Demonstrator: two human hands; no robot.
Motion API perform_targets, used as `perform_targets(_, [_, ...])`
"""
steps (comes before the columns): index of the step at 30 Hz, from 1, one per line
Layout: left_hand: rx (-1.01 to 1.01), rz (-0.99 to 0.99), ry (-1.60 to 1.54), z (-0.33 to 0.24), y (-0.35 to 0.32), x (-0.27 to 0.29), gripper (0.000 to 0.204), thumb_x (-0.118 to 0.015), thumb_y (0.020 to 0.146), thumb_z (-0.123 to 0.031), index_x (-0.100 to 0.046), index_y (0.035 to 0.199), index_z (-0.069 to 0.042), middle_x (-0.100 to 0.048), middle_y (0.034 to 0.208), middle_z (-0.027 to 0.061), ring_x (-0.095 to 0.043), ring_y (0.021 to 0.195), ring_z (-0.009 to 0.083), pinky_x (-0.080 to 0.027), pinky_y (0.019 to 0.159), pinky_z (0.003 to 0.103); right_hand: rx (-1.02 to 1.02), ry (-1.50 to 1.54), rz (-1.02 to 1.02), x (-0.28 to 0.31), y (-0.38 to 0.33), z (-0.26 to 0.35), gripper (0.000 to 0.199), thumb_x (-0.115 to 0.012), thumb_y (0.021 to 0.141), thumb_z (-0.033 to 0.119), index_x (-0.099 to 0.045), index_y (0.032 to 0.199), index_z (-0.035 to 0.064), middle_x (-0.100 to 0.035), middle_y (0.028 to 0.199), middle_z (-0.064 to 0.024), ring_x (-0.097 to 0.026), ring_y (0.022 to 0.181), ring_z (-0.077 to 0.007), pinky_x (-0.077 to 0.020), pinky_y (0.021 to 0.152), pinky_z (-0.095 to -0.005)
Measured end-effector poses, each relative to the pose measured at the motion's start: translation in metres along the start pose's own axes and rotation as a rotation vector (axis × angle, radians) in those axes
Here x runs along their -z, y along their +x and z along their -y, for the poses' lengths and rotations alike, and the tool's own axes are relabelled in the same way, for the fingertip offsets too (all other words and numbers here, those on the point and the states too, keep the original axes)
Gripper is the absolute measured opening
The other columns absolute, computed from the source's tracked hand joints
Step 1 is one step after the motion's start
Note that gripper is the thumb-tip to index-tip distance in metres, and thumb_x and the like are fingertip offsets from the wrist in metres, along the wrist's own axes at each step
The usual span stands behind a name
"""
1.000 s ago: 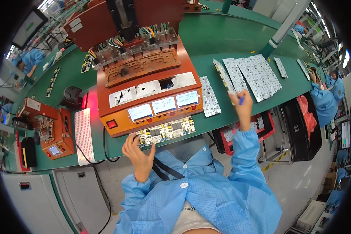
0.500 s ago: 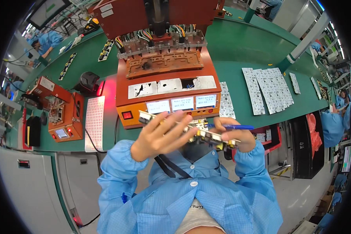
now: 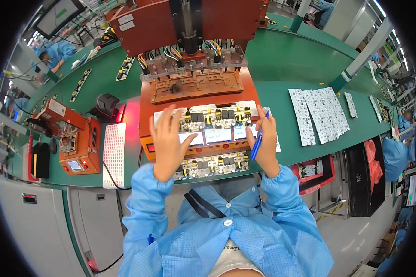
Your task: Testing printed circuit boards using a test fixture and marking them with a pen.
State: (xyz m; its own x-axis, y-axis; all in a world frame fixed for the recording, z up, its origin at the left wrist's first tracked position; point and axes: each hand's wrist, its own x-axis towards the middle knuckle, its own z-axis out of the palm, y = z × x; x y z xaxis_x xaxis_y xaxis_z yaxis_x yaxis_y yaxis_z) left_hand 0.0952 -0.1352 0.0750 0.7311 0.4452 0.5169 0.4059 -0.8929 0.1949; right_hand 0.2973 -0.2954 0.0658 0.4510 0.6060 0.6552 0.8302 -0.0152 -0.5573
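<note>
A long circuit board [image 3: 217, 115] with black, yellow and white components lies across the sloped front of the red-brown test machine [image 3: 148, 99]. At its left end my left hand [image 3: 168, 141] is open, fingers spread over or against the board; exact contact is hard to make out. By the right end, my right hand [image 3: 266, 145] keeps a blue pen [image 3: 257, 144] in its curled fingers, with the fingertips beside the board's edge. A second circuit board [image 3: 212, 165] rests at the bench's front edge, below the machine's small screens, its left end partly behind my left hand.
A wired clear probe plate [image 3: 194, 60] hangs over a brown fixture bed [image 3: 196, 87]. Left stand a small orange tester [image 3: 81, 150], a label sheet [image 3: 114, 154] and a scanner [image 3: 107, 105]. White panels [image 3: 326, 111] lie right; a red-lined bin [image 3: 312, 173] sits below.
My hands have moved forward from above my lap and apart. The tilted board assembly they held is no longer in the air; two boards now lie at the machine's front and bench edge.
</note>
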Motion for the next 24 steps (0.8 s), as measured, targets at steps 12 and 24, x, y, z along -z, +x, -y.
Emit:
perform_targets(12, [0.239, -0.410, -0.475, 0.022, -0.001, -0.006, 0.044, -0.048, 0.069, 0.004, -0.038, 0.112, 0.002, -0.039, 0.141, 0.0250, -0.027, 0.139, 0.0353, 0.001, 0.114, 0.053, 0.040, 0.116, 0.027, -0.020, 0.040, -0.018, 0.024, -0.063, 0.068, -0.004, -0.052, 0.089, -0.0041, -0.048, 0.081, -0.0134, -0.057, 0.095, -0.0352, -0.0423, 0.090, -0.0357])
perform_targets(24, [0.301, -0.185, -0.289, 0.092, 0.031, -0.018, 0.036, -0.055, 0.074, -0.005, -0.037, 0.105, -0.005, -0.046, 0.137, 0.0179, -0.035, 0.130, 0.0393, -0.003, 0.111, 0.061, 0.208, 0.044, 0.170, -0.062, 0.089, -0.053, 0.065, -0.066, 0.068, 0.001, -0.046, 0.130, -0.0008, -0.045, 0.077, -0.0085, -0.049, 0.070, -0.0245, -0.0454, 0.069, -0.0322])
